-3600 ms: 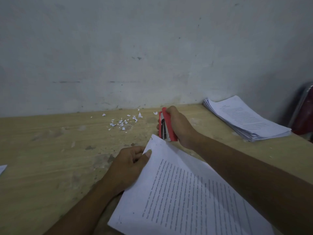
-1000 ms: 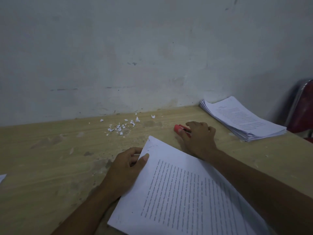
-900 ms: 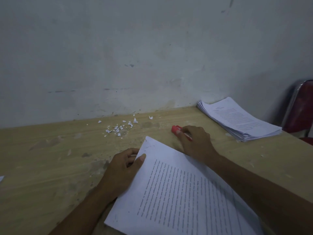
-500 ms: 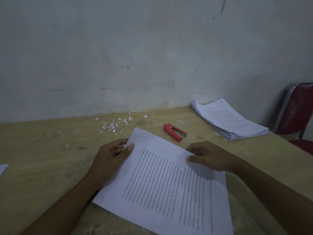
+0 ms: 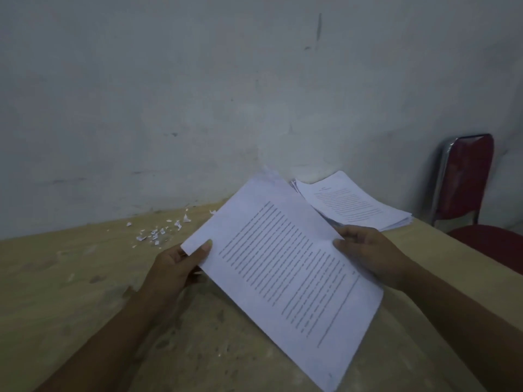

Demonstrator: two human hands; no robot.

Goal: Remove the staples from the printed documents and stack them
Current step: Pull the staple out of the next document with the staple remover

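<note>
The printed document [image 5: 283, 264] is pinched at its left edge by the left grip [image 5: 172, 267], with the thumb laid on the top page and the other digits tucked beneath. Its right edge is pinched likewise by the right grip [image 5: 368, 250], so both grips are closed on the paper and neither is spread wide. The document is held tilted and clear of the desk [image 5: 56, 278], just left of and nearer than the stack [image 5: 353, 205], and its far corner overlaps the stack's left end in this view. Whether a staple remains in that blurred corner cannot be told. If it is out, the sheets are loose, and they could fan apart or slide from a slackened pinch. An oblique set-down could leave them askew on the stack or nudge its top sheets out of line. Both forearms are extended from the near edge and converge toward the stack, with the backs of the hands turned up. Paper scraps [image 5: 158, 233] are scattered well left of the stack by the wall, and a red chair [image 5: 464, 179] stands beyond it to the right.
</note>
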